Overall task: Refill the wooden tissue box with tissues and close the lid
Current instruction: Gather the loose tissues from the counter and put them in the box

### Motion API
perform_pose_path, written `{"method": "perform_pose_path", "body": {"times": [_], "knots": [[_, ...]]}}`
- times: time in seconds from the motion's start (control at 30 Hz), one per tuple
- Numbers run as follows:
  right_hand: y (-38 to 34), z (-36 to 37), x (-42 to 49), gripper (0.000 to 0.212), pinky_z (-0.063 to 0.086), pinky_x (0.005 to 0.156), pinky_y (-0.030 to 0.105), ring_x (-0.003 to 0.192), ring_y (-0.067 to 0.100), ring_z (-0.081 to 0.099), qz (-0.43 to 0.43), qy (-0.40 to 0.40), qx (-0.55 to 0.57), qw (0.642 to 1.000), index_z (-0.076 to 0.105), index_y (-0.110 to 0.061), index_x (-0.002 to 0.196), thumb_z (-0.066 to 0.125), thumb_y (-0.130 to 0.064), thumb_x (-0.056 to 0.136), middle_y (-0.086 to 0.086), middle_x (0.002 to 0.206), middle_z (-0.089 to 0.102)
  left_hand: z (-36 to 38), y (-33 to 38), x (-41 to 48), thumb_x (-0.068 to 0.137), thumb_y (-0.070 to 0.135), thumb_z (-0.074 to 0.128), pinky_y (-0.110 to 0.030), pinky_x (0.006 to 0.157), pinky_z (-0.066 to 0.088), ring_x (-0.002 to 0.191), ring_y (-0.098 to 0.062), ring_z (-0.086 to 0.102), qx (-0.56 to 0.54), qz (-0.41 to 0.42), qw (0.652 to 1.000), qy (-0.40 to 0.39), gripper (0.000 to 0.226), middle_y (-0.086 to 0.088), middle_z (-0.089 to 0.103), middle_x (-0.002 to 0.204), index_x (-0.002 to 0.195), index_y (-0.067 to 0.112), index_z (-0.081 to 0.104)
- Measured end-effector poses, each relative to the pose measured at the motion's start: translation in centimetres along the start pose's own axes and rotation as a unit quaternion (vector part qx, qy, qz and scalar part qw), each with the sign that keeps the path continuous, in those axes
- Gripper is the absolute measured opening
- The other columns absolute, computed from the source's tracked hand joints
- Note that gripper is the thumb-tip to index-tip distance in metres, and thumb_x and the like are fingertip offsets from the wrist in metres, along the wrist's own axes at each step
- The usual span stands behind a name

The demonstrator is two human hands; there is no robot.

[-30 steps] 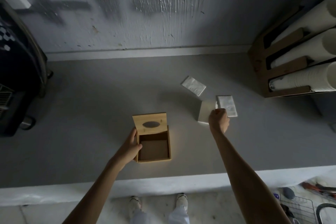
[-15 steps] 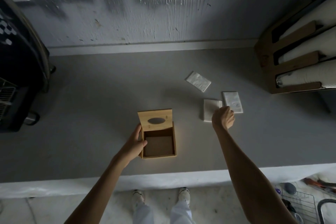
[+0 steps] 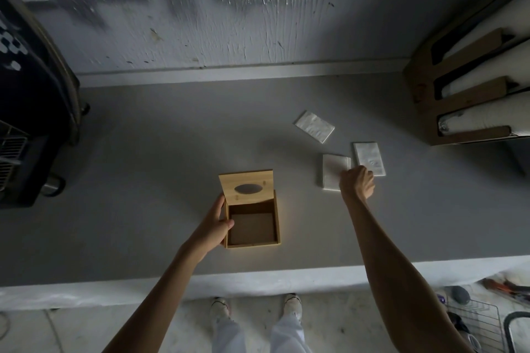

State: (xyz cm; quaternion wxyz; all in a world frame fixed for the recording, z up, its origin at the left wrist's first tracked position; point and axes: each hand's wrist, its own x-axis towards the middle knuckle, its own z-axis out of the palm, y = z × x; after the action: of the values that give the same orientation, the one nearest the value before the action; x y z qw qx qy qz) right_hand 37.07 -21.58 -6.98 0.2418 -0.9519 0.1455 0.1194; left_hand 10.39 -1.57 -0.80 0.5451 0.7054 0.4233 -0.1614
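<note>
right hand (image 3: 357,185) fingers curled on tissue stack (image 3: 332,170), right of open box (image 3: 252,223) | left hand (image 3: 216,228) grips box wall

The square light-brown wooden tissue box (image 3: 252,228) has a grey oval in its lid. 3 white rectangular tissue packs (image 3: 314,126) lie on the plain grey bench (image 3: 143,180).

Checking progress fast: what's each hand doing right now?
Left hand: gripping the side wall of the open wooden tissue box.
Right hand: curled at the tissue packs; grasp cannot be told.
</note>
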Motion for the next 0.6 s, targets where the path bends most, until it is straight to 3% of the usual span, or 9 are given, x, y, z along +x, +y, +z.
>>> {"method": "perform_pose_path", "body": {"times": [0.37, 0.6], "knots": [[-0.1, -1.1, 0.6, 0.028, 0.048, 0.092, 0.04, 0.114, 0.038, 0.059, 0.061, -0.031, 0.036, 0.997, 0.062, 0.003, 0.115, 0.053, -0.004, 0.089, 0.023, 0.121, 0.063, 0.0, 0.0, 0.1, 0.095, 0.007, 0.048, -0.055, 0.101, 0.044, 0.139, -0.03, 0.031, -0.004, 0.005, 1.0, 0.002, 0.073, 0.003, 0.015, 0.158, 0.147, 0.042, 0.01], [-0.4, -1.4, 0.2, 0.026, 0.05, 0.089, 0.04, 0.111, 0.038, 0.062, 0.029, -0.027, 0.004, 0.999, 0.063, 0.005, 0.111, 0.054, 0.0, 0.087, 0.024, 0.116, 0.065, 0.0, -0.1, 0.0, 0.095, 0.009, 0.048, -0.054, 0.103, 0.042, 0.141, -0.029, 0.028, 0.002, 0.006, 1.0, 0.007, 0.073, 0.004, 0.013, 0.159, 0.147, 0.042, 0.008]]}}
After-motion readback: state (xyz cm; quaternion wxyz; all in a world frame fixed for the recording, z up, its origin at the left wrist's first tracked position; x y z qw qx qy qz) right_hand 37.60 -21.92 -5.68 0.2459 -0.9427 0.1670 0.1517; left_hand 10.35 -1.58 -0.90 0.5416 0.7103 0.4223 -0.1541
